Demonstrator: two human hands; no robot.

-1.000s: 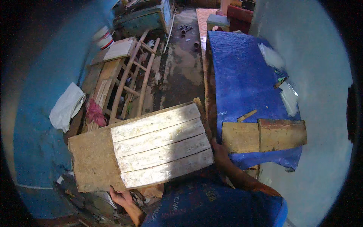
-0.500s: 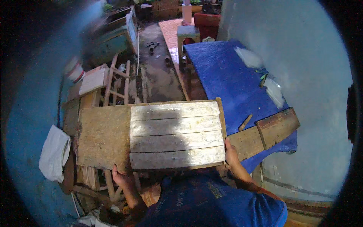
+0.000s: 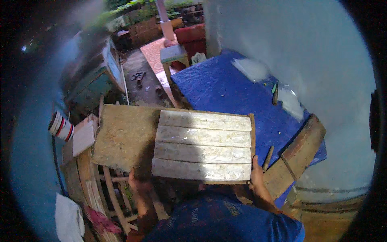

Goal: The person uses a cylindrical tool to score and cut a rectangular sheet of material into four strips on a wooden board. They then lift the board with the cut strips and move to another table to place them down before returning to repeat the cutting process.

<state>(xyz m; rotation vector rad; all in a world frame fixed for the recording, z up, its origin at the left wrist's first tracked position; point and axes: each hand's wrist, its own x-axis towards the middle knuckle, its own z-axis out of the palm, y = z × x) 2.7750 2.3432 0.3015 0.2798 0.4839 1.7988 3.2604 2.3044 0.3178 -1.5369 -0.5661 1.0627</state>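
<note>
I carry a brown board (image 3: 121,133) level in front of me. On its right part lie several long white slabs (image 3: 201,147) side by side, glossy and partly in sunlight. My left hand (image 3: 137,181) grips the board's near edge left of the slabs, mostly in shadow. My right hand (image 3: 256,175) holds the right end, thumb up along the rim. Beyond my right hand, wooden planks (image 3: 306,143) and a short stick (image 3: 268,157) rest at the blue sheet's (image 3: 225,84) near end.
At left are a wooden rack (image 3: 113,189), a striped bucket (image 3: 60,126), a white cloth (image 3: 68,218) and a weathered blue cabinet (image 3: 96,72). A stool (image 3: 172,54) stands beside the tiled step (image 3: 151,58). A pale wall (image 3: 334,72) borders the right side.
The board has levelled and shifted rightward across the view, both hands still on it. The view has turned, bringing more plants and the red seat's surroundings at the back into sight.
</note>
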